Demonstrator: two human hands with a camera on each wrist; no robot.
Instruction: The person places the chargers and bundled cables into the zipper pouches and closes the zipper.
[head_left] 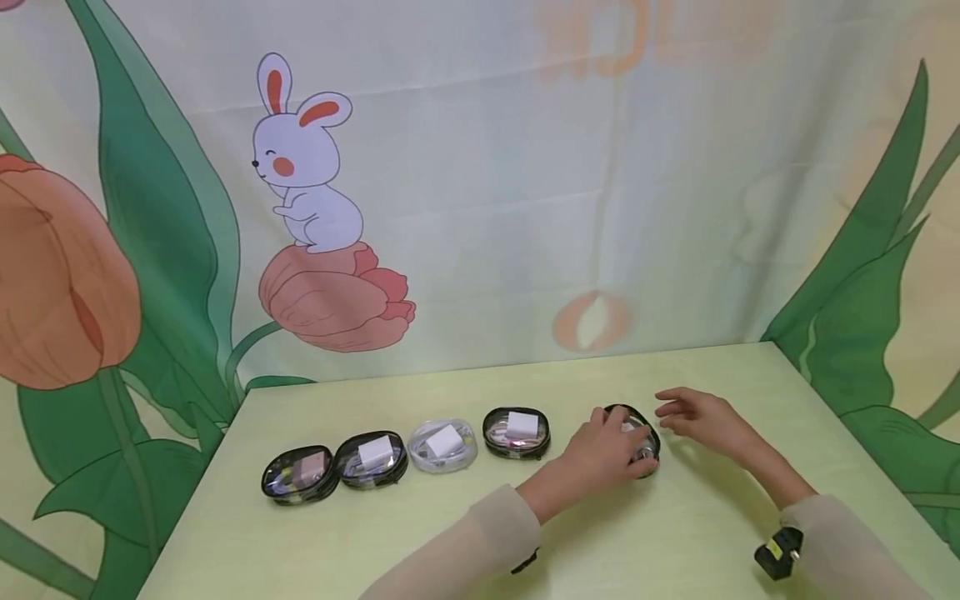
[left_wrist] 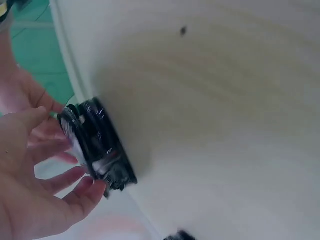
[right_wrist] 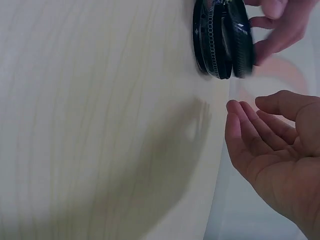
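A clear, black-edged oval zip case (head_left: 643, 442) sits at the right end of a row on the table. My left hand (head_left: 603, 450) grips it from above, fingers spread across its top and around its edge. In the left wrist view its fingertips (left_wrist: 97, 189) meet the side of the case (left_wrist: 95, 140). The right wrist view shows zipper teeth along the side of this case (right_wrist: 212, 40). Just to the right, my right hand (head_left: 701, 421) hovers apart from it, holding nothing, fingers loosely bent in the right wrist view.
Farther left stand more oval cases: a black-edged one (head_left: 517, 433), a white-edged one (head_left: 442, 446), and two black-edged ones (head_left: 372, 460) (head_left: 300, 475) side by side. White plugs and coiled cables show through several lids. A printed cloth (head_left: 480, 208) hangs behind the pale table (head_left: 420, 542).
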